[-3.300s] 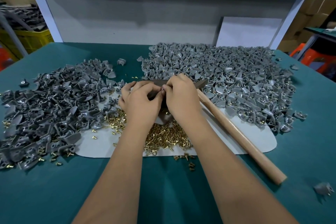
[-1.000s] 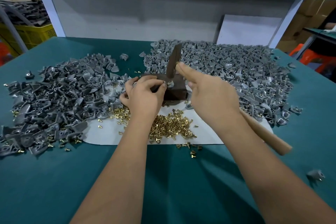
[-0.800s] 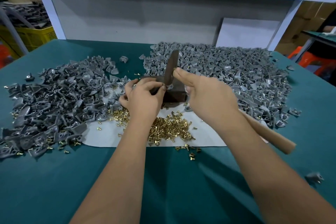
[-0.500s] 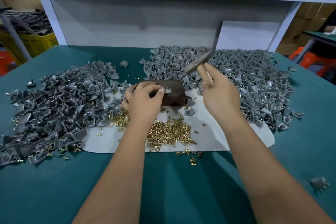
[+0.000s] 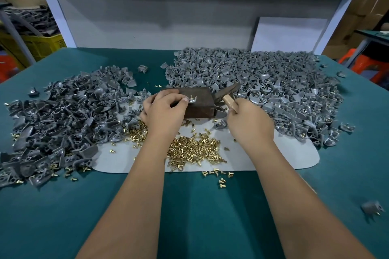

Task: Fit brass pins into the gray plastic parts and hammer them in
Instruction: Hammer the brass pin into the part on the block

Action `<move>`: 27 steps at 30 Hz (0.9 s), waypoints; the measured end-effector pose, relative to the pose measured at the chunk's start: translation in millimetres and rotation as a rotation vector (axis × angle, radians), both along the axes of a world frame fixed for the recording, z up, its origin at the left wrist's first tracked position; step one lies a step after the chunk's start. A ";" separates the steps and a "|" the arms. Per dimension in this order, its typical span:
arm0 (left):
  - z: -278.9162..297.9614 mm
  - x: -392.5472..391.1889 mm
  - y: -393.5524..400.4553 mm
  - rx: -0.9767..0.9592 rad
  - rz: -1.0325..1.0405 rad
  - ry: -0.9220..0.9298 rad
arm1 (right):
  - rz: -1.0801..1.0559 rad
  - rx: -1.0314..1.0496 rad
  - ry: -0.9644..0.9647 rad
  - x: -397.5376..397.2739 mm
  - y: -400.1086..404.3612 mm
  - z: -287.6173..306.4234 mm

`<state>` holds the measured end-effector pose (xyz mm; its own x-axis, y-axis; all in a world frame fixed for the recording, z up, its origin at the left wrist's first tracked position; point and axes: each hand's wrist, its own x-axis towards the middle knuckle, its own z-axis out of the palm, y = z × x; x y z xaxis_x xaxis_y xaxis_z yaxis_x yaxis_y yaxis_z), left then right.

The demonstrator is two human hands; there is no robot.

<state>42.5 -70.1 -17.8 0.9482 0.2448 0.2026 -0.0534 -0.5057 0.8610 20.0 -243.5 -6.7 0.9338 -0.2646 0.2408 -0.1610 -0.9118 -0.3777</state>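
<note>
A small gray plastic part [image 5: 192,100] with a brass pin in it lies on top of a dark brown block [image 5: 200,101]. My left hand [image 5: 164,111] pinches that part at the block's left side. My right hand [image 5: 248,124] grips the wooden handle of a hammer [image 5: 226,93], whose dark head rests low just right of the block. Loose brass pins [image 5: 193,150] are heaped on a pale mat [image 5: 273,160] in front of the block. Most of the handle is hidden under my right hand.
A big pile of gray parts [image 5: 263,82] spreads behind and right of the block, another pile [image 5: 63,120] on the left. One stray gray part [image 5: 371,208] lies near the right edge of the green table [image 5: 189,216]. A white panel [image 5: 288,33] leans on the back wall.
The hammer struck the part on the block, rose to the right, and has now come down beside the block's right end. My left hand stayed on the part.
</note>
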 end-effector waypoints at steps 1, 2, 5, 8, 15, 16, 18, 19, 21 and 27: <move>-0.2 0.3 0.2 0.000 0.000 -0.002 | 0.000 -0.019 -0.005 -1.3 1.4 1.1; -0.5 0.6 0.5 0.007 0.000 -0.006 | -0.001 -0.057 -0.016 -2.6 2.2 1.7; -2.9 0.8 0.6 0.057 0.007 -0.028 | -0.014 -0.230 -0.124 -2.9 1.3 2.1; -4.7 -0.5 -2.5 0.141 0.034 -0.088 | 0.101 -0.035 -0.227 4.1 14.3 7.3; -7.7 -1.6 -2.4 0.256 0.095 -0.177 | 0.316 0.199 -0.173 31.5 55.2 13.9; -7.5 -1.8 -2.4 0.249 0.094 -0.178 | 0.308 0.171 -0.175 32.9 56.1 13.8; -6.7 -1.8 -2.6 0.232 0.089 -0.176 | 0.308 0.075 -0.212 32.6 58.3 13.0; -6.4 -1.9 -2.7 0.226 0.088 -0.176 | 0.316 0.019 -0.228 31.7 59.6 12.1; -5.7 -2.1 -3.0 0.214 0.083 -0.175 | 0.335 -0.076 -0.233 30.0 61.7 12.0; -6.4 -1.7 -3.4 0.197 0.085 -0.173 | 0.326 -0.313 -0.183 27.0 70.3 15.2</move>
